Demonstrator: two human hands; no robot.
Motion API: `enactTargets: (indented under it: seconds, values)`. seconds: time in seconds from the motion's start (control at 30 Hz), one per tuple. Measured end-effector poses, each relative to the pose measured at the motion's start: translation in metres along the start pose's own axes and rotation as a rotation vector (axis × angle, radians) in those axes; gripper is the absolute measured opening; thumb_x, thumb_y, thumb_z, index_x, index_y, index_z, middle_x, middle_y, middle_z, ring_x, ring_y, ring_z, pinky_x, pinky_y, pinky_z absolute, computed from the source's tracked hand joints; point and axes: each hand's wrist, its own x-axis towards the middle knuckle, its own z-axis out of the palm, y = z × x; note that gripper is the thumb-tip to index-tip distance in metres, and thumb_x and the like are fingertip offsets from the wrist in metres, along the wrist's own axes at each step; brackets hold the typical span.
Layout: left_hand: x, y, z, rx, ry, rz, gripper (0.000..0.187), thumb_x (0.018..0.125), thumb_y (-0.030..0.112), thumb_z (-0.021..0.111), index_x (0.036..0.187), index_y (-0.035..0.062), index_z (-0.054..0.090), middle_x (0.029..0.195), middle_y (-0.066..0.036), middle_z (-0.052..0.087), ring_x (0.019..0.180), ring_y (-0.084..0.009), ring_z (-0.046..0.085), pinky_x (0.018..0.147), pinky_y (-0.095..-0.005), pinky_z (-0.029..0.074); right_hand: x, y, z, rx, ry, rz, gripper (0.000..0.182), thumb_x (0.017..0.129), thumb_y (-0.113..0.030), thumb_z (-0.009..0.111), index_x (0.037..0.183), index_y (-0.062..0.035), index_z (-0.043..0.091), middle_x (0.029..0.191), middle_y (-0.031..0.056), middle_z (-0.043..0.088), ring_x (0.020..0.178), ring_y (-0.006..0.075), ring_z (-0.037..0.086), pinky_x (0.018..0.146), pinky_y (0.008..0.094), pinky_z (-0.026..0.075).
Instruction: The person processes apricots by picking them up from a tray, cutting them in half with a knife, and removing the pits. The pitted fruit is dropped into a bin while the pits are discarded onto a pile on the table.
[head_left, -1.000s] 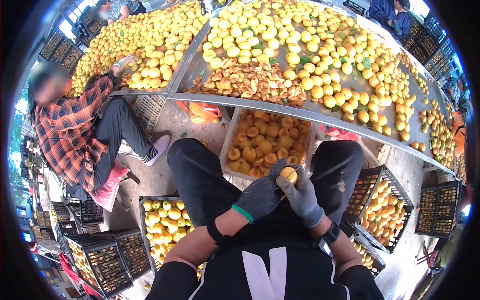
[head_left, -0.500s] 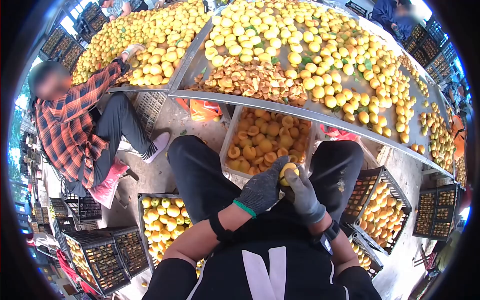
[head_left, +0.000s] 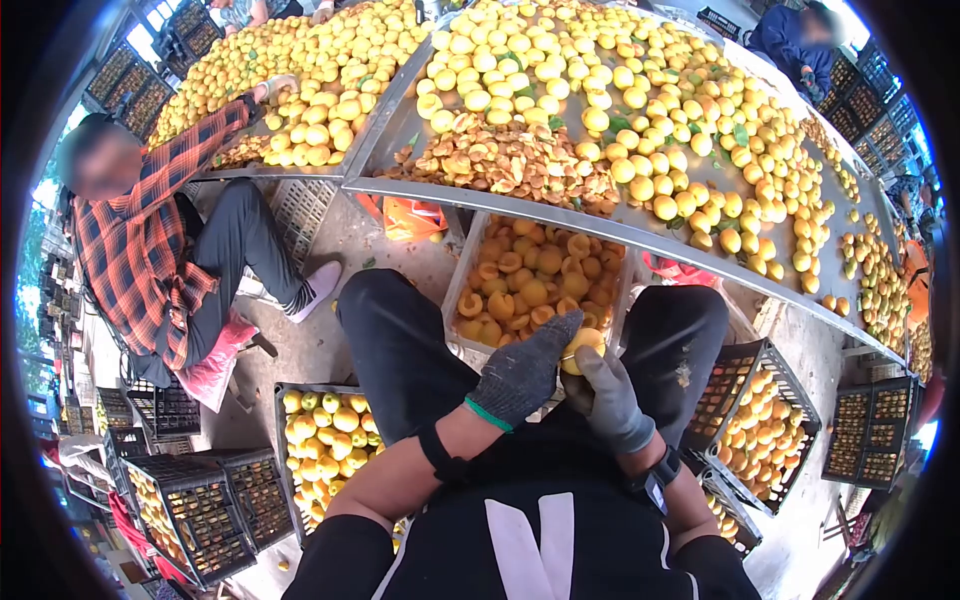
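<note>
Lifted slightly up-frame from the lap since a second back, both gloved hands with the fruit (head_left: pixel 582 349). Left hand (head_left: pixel 522 375) angled up from lower left, forearm bare, fingers stretched over the fruit's left side, clasping it. Right hand (head_left: pixel 610 398) cupped beneath and behind, wrist bent, fingers closed around the same fruit. Held at frame centre, just below the white crate (head_left: pixel 459 290) of halved pieces, between the dark-trousered knees. Seen at upper left: checked sleeve (head_left: pixel 190 150) reaching onto the metal table (head_left: pixel 480 197).

Matt knitted cloth gloves on left hand (head_left: pixel 522 375) and right hand (head_left: pixel 608 397), smooth-skinned fruit (head_left: pixel 581 349), dull sheet-metal table (head_left: pixel 640 232), black plastic crates (head_left: pixel 195 505).
</note>
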Motion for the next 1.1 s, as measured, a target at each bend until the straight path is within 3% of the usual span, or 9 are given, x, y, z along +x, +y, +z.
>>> enactTargets:
  seconds: [0.13, 0.33, 0.5, 0.7, 0.83, 0.93, 0.97, 1.03, 1.1]
  values:
    - [0.004, -0.002, -0.006, 0.024, -0.153, -0.164, 0.058, 0.083, 0.014, 0.059, 0.137, 0.0093, 0.041, 0.109, -0.024, 0.061, 0.089, -0.0378, 0.063, 0.074, -0.0445, 0.052, 0.015, 0.004, -0.013, -0.072, -0.135, 0.028, 0.031, 0.093, -0.032, 0.058, 0.111, -0.0072, 0.050, 0.079, -0.0019, 0.053, 0.052, 0.0019, 0.041, 0.045, 0.0169, 0.031]
    - [0.003, -0.003, -0.001, -0.017, -0.166, -0.231, 0.060, 0.083, 0.013, 0.060, 0.138, 0.0087, 0.036, 0.107, -0.024, 0.061, 0.093, -0.0418, 0.061, 0.079, -0.0457, 0.051, 0.012, 0.007, -0.003, -0.281, 0.117, -0.172, 0.032, 0.094, -0.033, 0.056, 0.112, -0.0077, 0.049, 0.076, -0.0010, 0.054, 0.047, 0.0028, 0.041, 0.042, 0.0178, 0.030]
    - [0.005, 0.001, -0.003, -0.190, -0.116, -0.114, 0.064, 0.078, 0.008, 0.062, 0.137, 0.0099, 0.037, 0.104, -0.024, 0.062, 0.092, -0.0410, 0.062, 0.077, -0.0469, 0.050, 0.010, 0.008, 0.016, 0.206, 0.074, -0.206, 0.030, 0.094, -0.023, 0.056, 0.117, -0.0051, 0.047, 0.088, 0.0009, 0.055, 0.074, 0.0077, 0.054, 0.066, 0.0209, 0.046]
    - [0.007, -0.006, 0.004, -0.361, -0.091, 0.025, 0.064, 0.078, 0.004, 0.061, 0.137, 0.0114, 0.036, 0.106, -0.022, 0.062, 0.097, -0.0417, 0.060, 0.080, -0.0474, 0.050, 0.015, 0.020, -0.011, -0.393, 0.007, -0.519, 0.028, 0.092, -0.015, 0.057, 0.115, -0.0032, 0.047, 0.098, 0.0024, 0.054, 0.088, 0.0081, 0.051, 0.075, 0.0228, 0.045]
    - [0.012, -0.001, -0.006, -0.186, -0.260, -0.182, 0.062, 0.080, 0.003, 0.058, 0.137, 0.0131, 0.036, 0.106, -0.022, 0.063, 0.094, -0.0413, 0.062, 0.079, -0.0471, 0.050, 0.028, 0.027, -0.021, -0.268, 0.022, -0.357, 0.028, 0.090, -0.012, 0.060, 0.113, -0.0037, 0.047, 0.094, 0.0029, 0.054, 0.084, 0.0105, 0.053, 0.075, 0.0227, 0.045]
    - [0.012, -0.014, -0.001, -0.003, -0.211, -0.153, 0.065, 0.080, 0.010, 0.065, 0.138, 0.0152, 0.035, 0.095, -0.012, 0.068, 0.075, -0.0309, 0.067, 0.067, -0.0396, 0.054, 0.033, 0.034, -0.031, -0.319, 0.148, -0.370, 0.027, 0.094, -0.027, 0.056, 0.110, -0.0071, 0.050, 0.085, 0.0031, 0.055, 0.076, 0.0112, 0.054, 0.067, 0.0197, 0.043]
    - [0.016, -0.011, -0.010, -0.003, -0.212, -0.146, 0.065, 0.080, 0.010, 0.065, 0.138, 0.0152, 0.035, 0.095, -0.012, 0.068, 0.075, -0.0309, 0.067, 0.067, -0.0396, 0.054, 0.026, 0.016, -0.031, -0.033, 0.066, -0.170, 0.030, 0.095, -0.036, 0.052, 0.109, -0.0090, 0.051, 0.083, 0.0036, 0.055, 0.074, 0.0118, 0.054, 0.063, 0.0199, 0.042]
    - [0.024, -0.001, -0.037, -0.435, -0.307, -0.518, 0.065, 0.081, 0.013, 0.067, 0.138, 0.0136, 0.035, 0.094, -0.010, 0.068, 0.068, -0.0197, 0.065, 0.058, -0.0346, 0.053, 0.030, 0.008, -0.041, 0.300, -0.042, 0.000, 0.045, 0.095, -0.054, 0.040, 0.107, -0.0130, 0.054, 0.082, 0.0040, 0.057, 0.065, 0.0123, 0.050, 0.050, 0.0224, 0.035]
    - [0.031, -0.019, -0.034, -0.383, -0.240, -0.455, 0.065, 0.082, 0.016, 0.068, 0.138, 0.0123, 0.035, 0.094, -0.009, 0.068, 0.068, -0.0155, 0.063, 0.056, -0.0323, 0.052, 0.030, 0.003, -0.039, 0.309, 0.043, -0.010, 0.044, 0.095, -0.053, 0.042, 0.108, -0.0133, 0.054, 0.082, 0.0045, 0.057, 0.062, 0.0130, 0.049, 0.048, 0.0232, 0.035]
